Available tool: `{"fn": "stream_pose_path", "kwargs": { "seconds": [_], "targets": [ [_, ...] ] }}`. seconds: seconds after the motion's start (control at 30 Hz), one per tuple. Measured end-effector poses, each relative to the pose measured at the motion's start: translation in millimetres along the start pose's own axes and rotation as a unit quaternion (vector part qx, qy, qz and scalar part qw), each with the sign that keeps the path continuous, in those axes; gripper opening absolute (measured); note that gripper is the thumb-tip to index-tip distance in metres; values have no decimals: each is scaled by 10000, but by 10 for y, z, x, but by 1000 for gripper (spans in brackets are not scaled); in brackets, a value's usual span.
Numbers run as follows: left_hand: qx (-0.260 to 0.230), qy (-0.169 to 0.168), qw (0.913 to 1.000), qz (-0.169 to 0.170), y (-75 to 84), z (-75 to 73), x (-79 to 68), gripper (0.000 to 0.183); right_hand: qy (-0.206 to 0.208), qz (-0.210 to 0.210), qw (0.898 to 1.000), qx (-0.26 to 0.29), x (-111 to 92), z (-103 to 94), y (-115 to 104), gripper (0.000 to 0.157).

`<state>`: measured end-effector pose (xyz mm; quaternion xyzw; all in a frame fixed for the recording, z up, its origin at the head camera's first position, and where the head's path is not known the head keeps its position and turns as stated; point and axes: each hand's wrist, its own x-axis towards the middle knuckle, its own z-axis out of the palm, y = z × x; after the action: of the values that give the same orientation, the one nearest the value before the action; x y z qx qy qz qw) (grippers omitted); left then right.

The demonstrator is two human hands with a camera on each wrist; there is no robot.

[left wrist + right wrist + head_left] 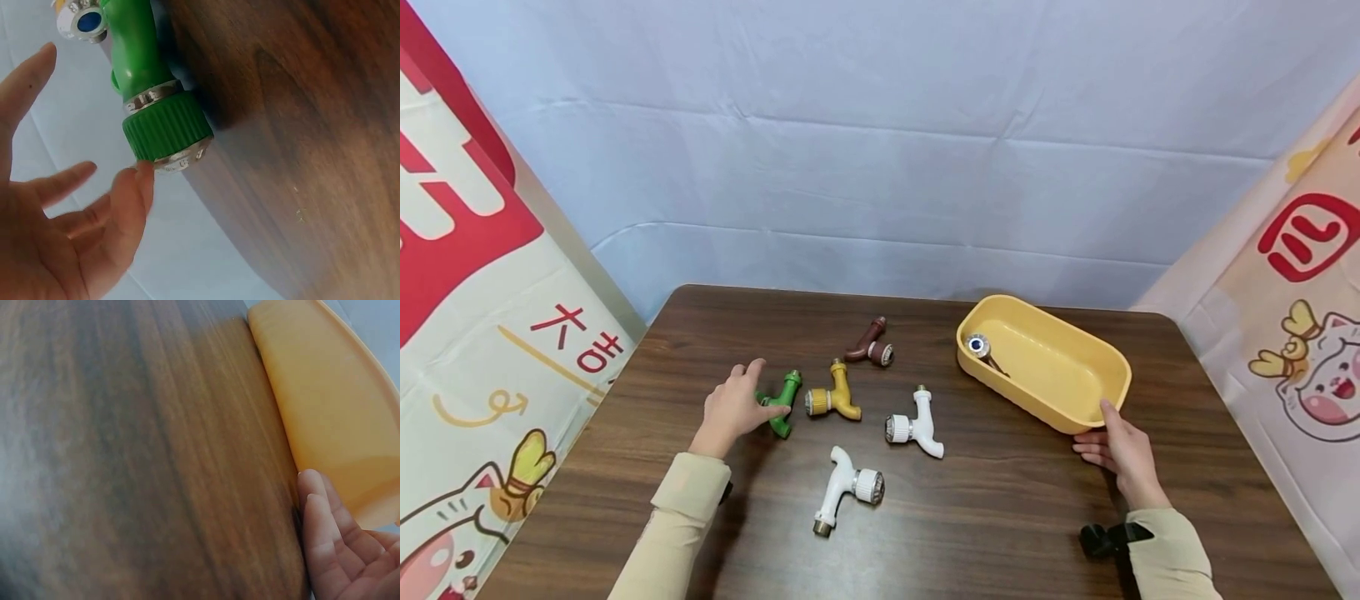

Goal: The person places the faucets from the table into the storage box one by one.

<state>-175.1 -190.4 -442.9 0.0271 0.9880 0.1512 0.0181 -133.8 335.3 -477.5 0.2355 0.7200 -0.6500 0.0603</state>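
Observation:
My left hand (pixel 736 407) is spread around the green tap (pixel 786 403), fingers apart. In the left wrist view a fingertip is at the rim of the tap's ribbed green knob (pixel 169 127); whether it touches, I cannot tell. At the right, my right hand (pixel 1126 454) holds the near right corner of a yellow plastic tub (pixel 1045 408), thumb over the rim and fingers against the outside low down. Inside the tub's left end lies a tap with a silver, blue-centred knob (pixel 978 346); its body is partly hidden by the wall.
Between the hands lie a yellow tap (pixel 841 392), a maroon tap (pixel 868 343) and two white taps (pixel 923 423), the second white tap (pixel 842 483) nearer the front. The brown wood table (pixel 1000 517) ends at a pale cloth backdrop (pixel 880 208).

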Motion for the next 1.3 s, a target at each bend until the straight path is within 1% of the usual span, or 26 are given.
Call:
{"fn": "stream_pose_path", "kwargs": {
  "seconds": [0.1, 0.23, 0.4, 0.6, 0.77, 0.97, 1.2, 1.3],
  "targets": [
    [147, -100, 9997, -158, 8, 6, 21, 88, 8, -10, 10000, 19, -4, 4, -3, 75],
    [264, -372, 9986, -285, 12, 35, 46, 88, 27, -5, 10000, -5, -9, 10, -6, 75],
    [267, -731, 9964, -333, 12, 81, 72, 88, 44, -9, 10000, -44, -9, 12, -2, 74],
    [339, -975, 9940, -361, 19, 131, 101, 86, 52, -12, 10000, -44, -3, 11, 4, 75],
    [461, -1023, 9930, -362, 23, 165, 126, 84, 57, -20, 10000, -26, 1, 8, 5, 77],
    [527, -1061, 9921, -420, 29, 176, 131, 74, 68, -22, 10000, -16, -3, 5, 5, 78],
    [437, -1117, 9916, -484, 24, 188, 151, 66, 66, -34, 10000, 4, -1, 4, 7, 79],
    [316, -1108, 9923, -447, 14, 192, 160, 59, 43, -72, 10000, -30, -3, 4, 10, 77]
  ]
}}
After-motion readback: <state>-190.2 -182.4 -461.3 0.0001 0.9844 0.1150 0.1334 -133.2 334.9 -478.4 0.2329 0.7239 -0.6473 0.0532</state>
